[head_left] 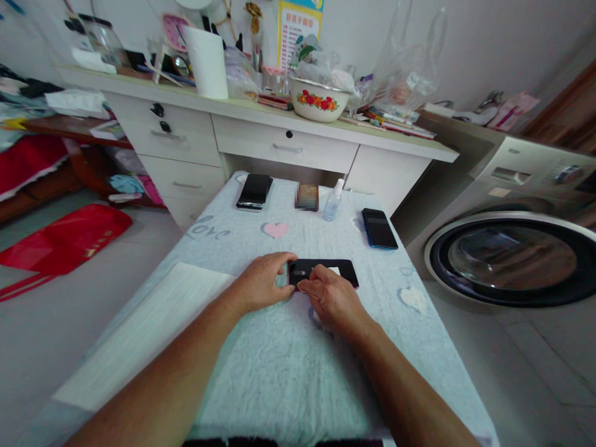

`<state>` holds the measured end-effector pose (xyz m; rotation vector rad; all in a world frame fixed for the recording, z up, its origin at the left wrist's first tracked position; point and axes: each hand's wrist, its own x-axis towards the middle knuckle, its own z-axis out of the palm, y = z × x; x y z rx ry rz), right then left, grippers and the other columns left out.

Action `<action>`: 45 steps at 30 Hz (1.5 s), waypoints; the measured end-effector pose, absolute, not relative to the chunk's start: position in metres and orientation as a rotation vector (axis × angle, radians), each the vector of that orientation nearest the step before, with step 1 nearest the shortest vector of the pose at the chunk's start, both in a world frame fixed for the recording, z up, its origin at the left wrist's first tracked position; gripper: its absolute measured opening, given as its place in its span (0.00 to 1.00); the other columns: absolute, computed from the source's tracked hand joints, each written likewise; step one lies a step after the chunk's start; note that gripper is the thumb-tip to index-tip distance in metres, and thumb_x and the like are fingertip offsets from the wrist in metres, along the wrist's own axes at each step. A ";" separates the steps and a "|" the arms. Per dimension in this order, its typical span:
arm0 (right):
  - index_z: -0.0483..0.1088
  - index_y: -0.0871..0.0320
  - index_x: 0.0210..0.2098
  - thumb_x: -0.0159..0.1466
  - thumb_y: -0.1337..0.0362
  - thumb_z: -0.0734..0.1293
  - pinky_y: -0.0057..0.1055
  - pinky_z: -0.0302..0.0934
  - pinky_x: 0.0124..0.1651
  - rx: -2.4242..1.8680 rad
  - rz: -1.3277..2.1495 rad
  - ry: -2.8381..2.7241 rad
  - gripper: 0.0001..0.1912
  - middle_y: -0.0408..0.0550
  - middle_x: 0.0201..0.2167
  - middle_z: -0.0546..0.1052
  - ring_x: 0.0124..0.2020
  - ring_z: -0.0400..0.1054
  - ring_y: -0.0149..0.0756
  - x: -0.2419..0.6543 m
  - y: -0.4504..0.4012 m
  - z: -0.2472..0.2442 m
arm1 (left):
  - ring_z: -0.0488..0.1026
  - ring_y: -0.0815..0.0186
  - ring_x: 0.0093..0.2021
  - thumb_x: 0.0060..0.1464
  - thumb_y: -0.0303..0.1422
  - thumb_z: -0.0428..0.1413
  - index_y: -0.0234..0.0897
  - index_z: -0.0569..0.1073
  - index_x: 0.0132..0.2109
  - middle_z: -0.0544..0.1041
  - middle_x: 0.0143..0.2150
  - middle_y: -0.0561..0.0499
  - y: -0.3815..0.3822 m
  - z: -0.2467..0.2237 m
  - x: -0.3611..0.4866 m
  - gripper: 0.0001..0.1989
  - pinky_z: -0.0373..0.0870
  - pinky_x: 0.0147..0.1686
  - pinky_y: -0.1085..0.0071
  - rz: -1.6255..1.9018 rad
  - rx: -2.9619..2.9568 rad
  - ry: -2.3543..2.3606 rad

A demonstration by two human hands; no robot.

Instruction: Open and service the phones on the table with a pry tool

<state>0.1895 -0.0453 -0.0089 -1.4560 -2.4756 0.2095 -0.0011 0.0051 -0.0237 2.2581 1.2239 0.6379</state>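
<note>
A dark smartphone (347, 271) lies back side up on the cloth-covered table, its camera strip toward the left end. My left hand (265, 281) grips that left end, with the thumb on the near edge and the fingers at the far corner. Over the phone's near edge, my right hand (333, 302) is closed, fingertips pressed together against the back. Whatever those fingertips hold, if anything, is hidden. A small white patch (334, 271) shows on the phone just beyond the right knuckles; I cannot tell whether it is paper or a sticker.
Beyond my hands are stacked dark phones (254, 191), a blurred-out small item (307, 196), a clear spray bottle (332, 203) and another phone (379, 228) at right. A white strip (145, 333) lies at left. A cluttered desk (255, 111) and washing machine (517, 222) border the table (294, 380).
</note>
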 end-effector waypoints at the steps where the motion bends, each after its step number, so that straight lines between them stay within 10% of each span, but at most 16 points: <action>1: 0.76 0.51 0.40 0.66 0.68 0.61 0.26 0.53 0.33 -1.461 0.210 -2.483 0.12 0.46 0.36 0.71 0.34 0.64 0.31 0.188 -0.045 -0.009 | 0.74 0.64 0.38 0.43 0.32 0.60 0.39 0.69 0.53 0.77 0.47 0.49 0.005 -0.024 -0.001 0.26 0.69 0.44 0.66 0.640 2.254 1.221; 45: 0.76 0.54 0.39 0.66 0.68 0.62 0.27 0.52 0.31 -1.458 0.120 -2.611 0.10 0.46 0.35 0.70 0.34 0.64 0.31 0.193 -0.049 -0.002 | 0.74 0.62 0.39 0.41 0.33 0.61 0.38 0.69 0.52 0.77 0.45 0.48 0.005 -0.021 0.000 0.28 0.69 0.43 0.66 0.608 2.264 1.243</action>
